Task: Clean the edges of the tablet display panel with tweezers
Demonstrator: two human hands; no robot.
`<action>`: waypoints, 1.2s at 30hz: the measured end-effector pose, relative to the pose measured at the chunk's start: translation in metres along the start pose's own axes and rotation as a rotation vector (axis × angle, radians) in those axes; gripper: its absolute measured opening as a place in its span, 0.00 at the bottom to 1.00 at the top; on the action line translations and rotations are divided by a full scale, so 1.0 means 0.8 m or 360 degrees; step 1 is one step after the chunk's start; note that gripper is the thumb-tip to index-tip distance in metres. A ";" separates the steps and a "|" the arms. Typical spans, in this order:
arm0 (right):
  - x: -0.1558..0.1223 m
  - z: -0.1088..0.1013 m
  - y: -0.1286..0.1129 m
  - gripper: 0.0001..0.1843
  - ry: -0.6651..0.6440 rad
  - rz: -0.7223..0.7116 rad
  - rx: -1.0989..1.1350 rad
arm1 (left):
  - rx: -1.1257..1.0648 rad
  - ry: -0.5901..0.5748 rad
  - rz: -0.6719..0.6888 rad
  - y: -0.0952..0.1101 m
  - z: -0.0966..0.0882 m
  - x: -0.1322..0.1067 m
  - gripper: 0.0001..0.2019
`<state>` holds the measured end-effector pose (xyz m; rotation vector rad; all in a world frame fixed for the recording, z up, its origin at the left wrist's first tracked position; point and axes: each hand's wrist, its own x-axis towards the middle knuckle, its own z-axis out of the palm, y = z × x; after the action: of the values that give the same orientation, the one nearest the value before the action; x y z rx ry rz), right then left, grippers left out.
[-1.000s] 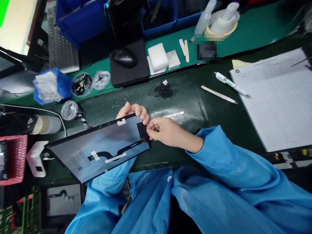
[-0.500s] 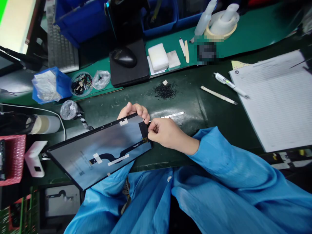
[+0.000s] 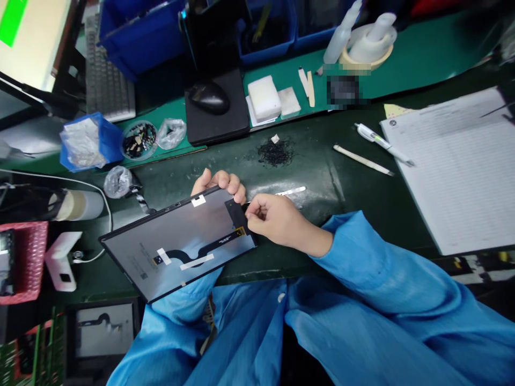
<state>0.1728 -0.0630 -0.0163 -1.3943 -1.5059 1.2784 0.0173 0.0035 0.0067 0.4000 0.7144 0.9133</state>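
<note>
A tablet-sized display panel [image 3: 177,230], its silvery back and black ribbon cable facing me, is tilted above the green work mat. My left hand [image 3: 221,185] grips its far right corner, fingers curled over the edge and the palm hidden behind the panel. At the panel's right edge my right hand [image 3: 277,217] is closed in a pinch, thumb against fingers; what lies between the fingertips is too small to make out. Just beyond that hand a thin metal strip [image 3: 292,191] lies on the mat, partly hidden. Farther off is a heap of fine black scraps [image 3: 276,152].
To the right lie a white stick [image 3: 362,160], a pen [image 3: 384,143] and a printed sheet [image 3: 454,177]. A mouse [image 3: 209,97], white pads [image 3: 264,98] and blue bins [image 3: 267,37] line the back. A second panel [image 3: 105,329] sits in a black tray at lower left.
The panel has turned slightly in my left hand, its left end shifting right and its back looking more foreshortened. My right hand keeps its pinch at the right edge.
</note>
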 end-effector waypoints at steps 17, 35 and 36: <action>-0.003 -0.006 -0.013 0.03 -0.0057 -0.0103 0.0043 | -0.0024 0.0091 0.0046 -0.003 -0.014 0.005 0.32; 0.004 -0.008 -0.008 0.03 -0.0182 0.0062 0.0422 | -0.0285 0.0027 0.0046 0.002 -0.004 -0.001 0.28; 0.005 -0.009 -0.008 0.04 -0.0224 0.0106 0.0507 | -0.0289 0.0013 0.0051 0.002 -0.004 -0.001 0.28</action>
<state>0.1771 -0.0569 -0.0088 -1.1750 -1.2836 1.6078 0.0138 0.0041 0.0056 0.2476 0.6281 1.0021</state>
